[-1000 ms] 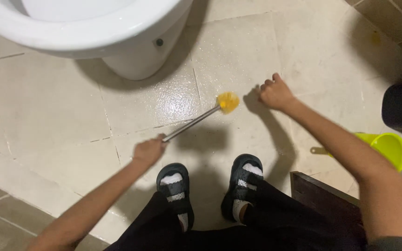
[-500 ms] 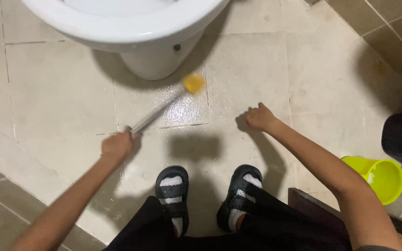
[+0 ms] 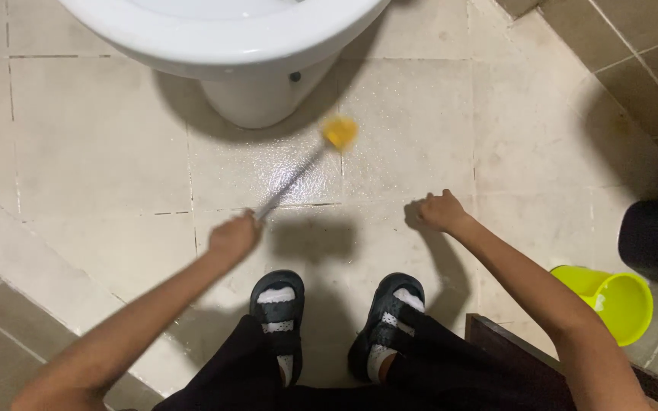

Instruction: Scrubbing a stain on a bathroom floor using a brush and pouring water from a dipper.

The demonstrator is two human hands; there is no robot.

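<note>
The left hand was wrapped tight around the thin metal handle of the scrub brush, its grip pressed shut on the shaft, and the yellow brush head had swung further up the wet floor than half a second before, blurred with motion and lying just in front of the white toilet pedestal. So the scrubbing stroke had travelled away from the sandalled feet and toward the base of the bowl, working the shiny wet tile there. Further right, the right hand was curled into a loose fist, knuckles resting on the floor as a prop, holding nothing. At far right a lime-green bucket stood well apart.
</note>
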